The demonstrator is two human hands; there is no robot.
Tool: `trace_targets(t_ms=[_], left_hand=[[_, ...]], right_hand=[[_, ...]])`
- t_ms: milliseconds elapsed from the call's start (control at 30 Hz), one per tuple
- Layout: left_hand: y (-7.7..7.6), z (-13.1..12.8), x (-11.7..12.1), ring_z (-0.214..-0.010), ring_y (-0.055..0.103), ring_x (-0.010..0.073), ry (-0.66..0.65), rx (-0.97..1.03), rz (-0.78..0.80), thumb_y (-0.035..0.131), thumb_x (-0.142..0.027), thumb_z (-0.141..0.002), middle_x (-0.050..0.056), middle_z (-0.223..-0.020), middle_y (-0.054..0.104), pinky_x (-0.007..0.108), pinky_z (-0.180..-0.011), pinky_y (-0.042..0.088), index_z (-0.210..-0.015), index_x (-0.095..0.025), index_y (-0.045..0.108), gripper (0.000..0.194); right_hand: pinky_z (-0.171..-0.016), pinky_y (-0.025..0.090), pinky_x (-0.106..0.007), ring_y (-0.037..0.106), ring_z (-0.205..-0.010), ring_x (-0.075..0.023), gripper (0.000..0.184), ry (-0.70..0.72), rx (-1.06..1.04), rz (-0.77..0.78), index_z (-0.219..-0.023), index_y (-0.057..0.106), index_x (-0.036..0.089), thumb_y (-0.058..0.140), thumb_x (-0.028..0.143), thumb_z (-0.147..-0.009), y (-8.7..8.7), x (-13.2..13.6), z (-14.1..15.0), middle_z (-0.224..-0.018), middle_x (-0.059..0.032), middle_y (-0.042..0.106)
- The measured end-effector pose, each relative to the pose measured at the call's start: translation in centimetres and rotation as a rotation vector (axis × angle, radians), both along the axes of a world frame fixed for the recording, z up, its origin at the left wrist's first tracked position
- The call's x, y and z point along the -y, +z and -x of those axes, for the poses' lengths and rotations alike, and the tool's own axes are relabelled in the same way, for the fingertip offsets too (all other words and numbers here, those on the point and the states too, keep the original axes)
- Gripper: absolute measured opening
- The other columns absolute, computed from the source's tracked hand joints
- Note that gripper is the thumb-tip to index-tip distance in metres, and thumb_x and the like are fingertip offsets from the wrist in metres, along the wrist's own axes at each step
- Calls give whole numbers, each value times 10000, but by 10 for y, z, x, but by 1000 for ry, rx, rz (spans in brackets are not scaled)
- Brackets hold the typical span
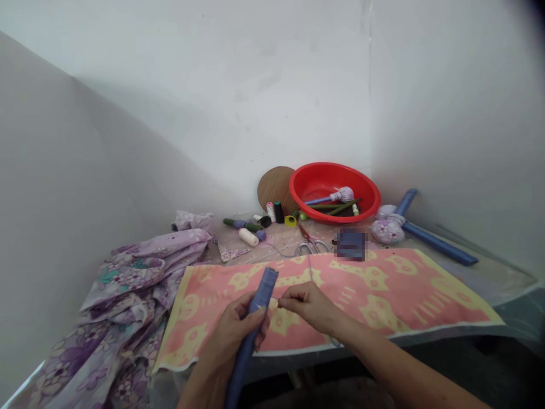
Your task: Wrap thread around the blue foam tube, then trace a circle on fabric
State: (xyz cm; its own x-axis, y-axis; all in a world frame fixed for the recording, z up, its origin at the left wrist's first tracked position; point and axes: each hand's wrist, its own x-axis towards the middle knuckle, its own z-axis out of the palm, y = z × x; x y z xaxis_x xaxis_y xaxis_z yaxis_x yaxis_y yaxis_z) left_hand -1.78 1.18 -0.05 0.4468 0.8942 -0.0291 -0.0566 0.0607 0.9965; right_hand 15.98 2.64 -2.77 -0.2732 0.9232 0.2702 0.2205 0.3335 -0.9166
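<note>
My left hand (244, 321) is wrapped round a long blue cloth-covered tube (264, 287), which slants up and away from me with its far end uncovered by the fingers. Close to the tube's right side, my right hand (304, 301) pinches something thin, a needle or a thread end, too small to make out. A purple thread (310, 267) trails from the table behind down to my right hand, and a loop of it shows below the wrist. Both hands are over a pink and yellow patterned cloth (344, 301).
Flowered purple fabric (140, 289) is heaped at left. Behind the cloth lie scissors (310, 243), a white spool (248, 237), a black thread cone (279, 212) and a blurred blue item (351, 244). A red basin (334, 215) holds sticks. A blue-handled, flowered-headed mallet shape (388, 232) lies right.
</note>
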Motion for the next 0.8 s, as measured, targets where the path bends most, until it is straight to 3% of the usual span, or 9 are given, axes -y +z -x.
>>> trace_targets(t_ms=[167, 400, 600, 800], left_hand=[[-2, -1, 0, -312, 371, 41, -27, 181, 72, 599, -384, -665, -29, -503, 511, 161, -322, 276, -964, -136, 515, 397], [-2, -1, -1, -318, 394, 53, -2, 245, 81, 567, -322, -693, -19, -501, 524, 173, -329, 314, -964, -123, 507, 342], [-1, -3, 0, -341, 410, 51, 27, 217, 60, 598, -348, -667, -19, -519, 520, 165, -338, 315, -808, -137, 514, 267], [0, -1, -1, -376, 428, 50, 73, 111, 17, 622, -352, -665, -23, -549, 522, 162, -375, 326, -795, -144, 520, 266]], right_hand=[[-485, 297, -205, 394, -493, -84, 236, 45, -135, 83, -618, 643, 128, 560, 340, -682, 3, -1, 3, -525, 8, 533], [-531, 346, -212, 463, -551, -102, 211, 39, -173, 59, -647, 658, 121, 557, 302, -689, 3, 0, 5, -594, -13, 586], [-578, 377, -225, 507, -633, -133, 227, 16, -125, 1, -777, 678, 140, 527, 304, -731, 3, 0, 6, -688, -27, 619], [-571, 376, -218, 501, -622, -132, 201, -25, -74, -50, -708, 669, 148, 520, 280, -739, 5, 3, 3, -650, -18, 595]])
